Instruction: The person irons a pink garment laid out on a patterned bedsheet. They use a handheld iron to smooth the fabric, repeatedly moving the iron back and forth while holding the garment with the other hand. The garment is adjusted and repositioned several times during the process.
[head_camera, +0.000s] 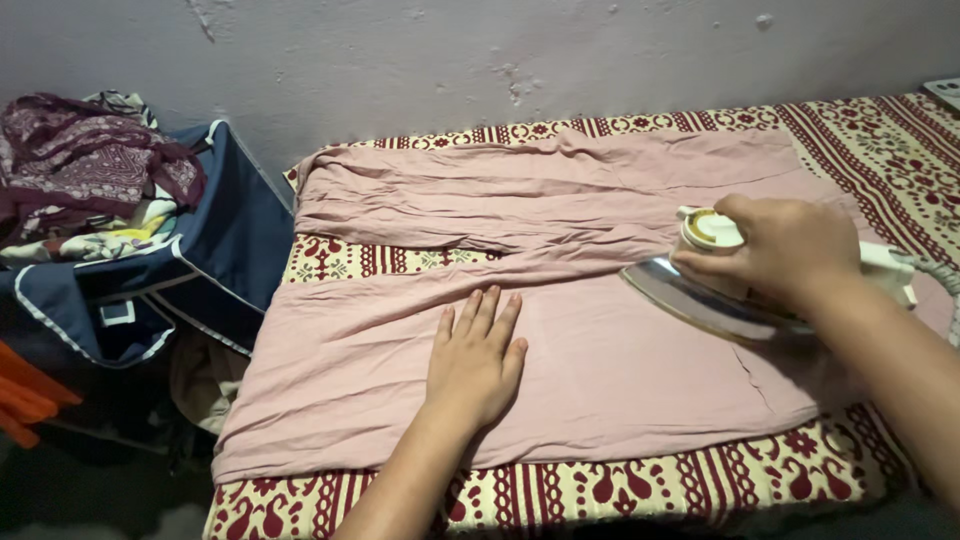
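Beside patterned bedding, clothes (85, 180) fill a navy bag (225, 250); right hand (790, 245) grips iron (715, 290), left hand (475, 360) flat on pink cloth (600, 380).

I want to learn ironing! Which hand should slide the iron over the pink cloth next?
Probably the right hand: it already grips the iron, which sits on the pink cloth. The left hand lies flat on the cloth away from the iron, pressing it down.

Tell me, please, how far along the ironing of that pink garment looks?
Done: the dusty-pink cloth garment lies mostly smooth on the red-and-cream patterned cover. In hand: the right hand grips the white iron while the left hand presses the cloth flat. Left: the rumpled upper section by the wall.
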